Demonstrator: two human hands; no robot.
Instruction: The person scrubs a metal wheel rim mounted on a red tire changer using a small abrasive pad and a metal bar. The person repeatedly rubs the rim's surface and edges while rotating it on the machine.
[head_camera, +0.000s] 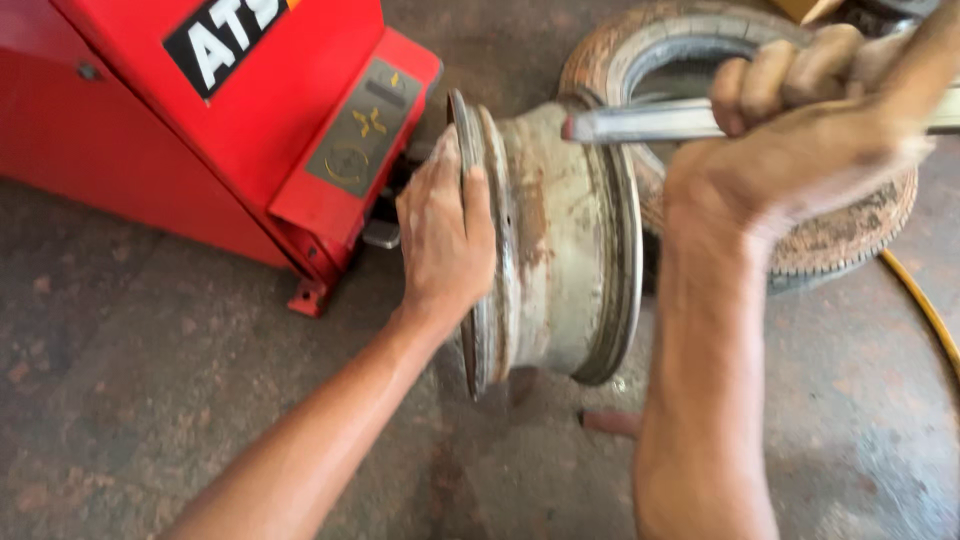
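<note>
Head view of a bare steel wheel rim, worn and rust-streaked, standing on edge on the concrete floor at the centre of the frame. The left hand lies flat against the rim's near flange at 9 o'clock, palm on the metal and fingers curled over the edge, steadying it. The right hand, at 2 o'clock from the rim, is clenched around a flat metal bar; the bar runs level toward 9 o'clock, and its tip sits at the top of the rim's barrel, touching or just above it, which cannot be told. A red machine with a grey control panel stands at 10 o'clock, its lower corner just beside the rim. A dusty tyre lies flat on the floor behind the rim at 2 o'clock, partly covered by the right hand. A yellow hose crosses the floor at 4 o'clock.
</note>
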